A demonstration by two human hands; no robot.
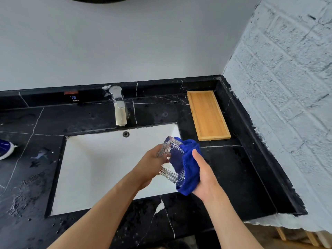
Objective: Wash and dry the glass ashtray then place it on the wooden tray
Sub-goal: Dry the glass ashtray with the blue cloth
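Observation:
The glass ashtray, square with ribbed cut edges, is held on its side above the right part of the white sink. My left hand grips its left rim. My right hand presses a blue cloth against the ashtray's other face, and the cloth wraps over its right side. The wooden tray lies flat on the black counter at the back right, with nothing on it.
A chrome tap stands behind the sink. The black marble counter is wet with drops on the left. A blue-and-white object sits at the left edge. A rough white brick wall bounds the right.

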